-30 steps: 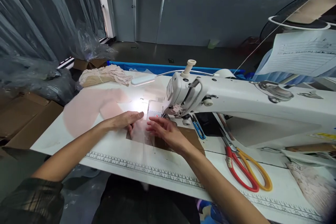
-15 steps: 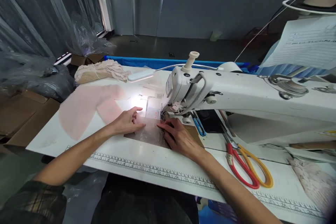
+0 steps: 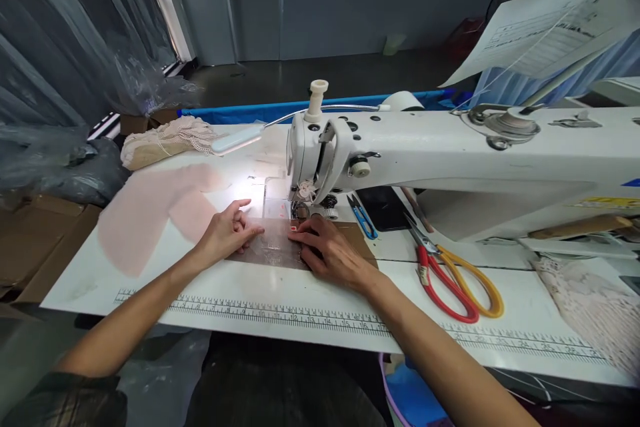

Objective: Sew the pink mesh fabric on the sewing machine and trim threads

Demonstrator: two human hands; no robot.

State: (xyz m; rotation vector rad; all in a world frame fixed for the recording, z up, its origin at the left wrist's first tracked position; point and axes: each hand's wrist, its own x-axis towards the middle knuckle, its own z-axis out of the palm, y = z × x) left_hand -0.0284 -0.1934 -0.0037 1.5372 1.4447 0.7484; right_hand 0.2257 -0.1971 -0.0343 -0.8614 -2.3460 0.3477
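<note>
A piece of sheer pale fabric (image 3: pixel 273 245) lies in front of the sewing machine's (image 3: pixel 303 160) needle area, over a brown sheet. My left hand (image 3: pixel 223 235) is at the fabric's left edge, with its thumb over the cloth, the index finger raised and the other fingers curled. At the right edge, my right hand (image 3: pixel 327 250) has thumb and fingers closed on the cloth just before the presser foot (image 3: pixel 299 210). Light from a lamp (image 3: pixel 239 140) falls on this spot. Pink cut fabric pieces (image 3: pixel 135 220) lie left of my left hand.
Right of the needle area lie blue thread snips (image 3: pixel 363 217), a dark phone-like slab (image 3: pixel 384 208) and large scissors (image 3: pixel 450 273) with red and yellow handles. A lace bundle (image 3: pixel 167 138) sits at the back left. Lacy fabric (image 3: pixel 590 310) rests at the right.
The view has shifted, so the machine and table sit further left in the picture. My left thumb and the fabric have moved slightly relative to each other; both hands stay by the cloth.
</note>
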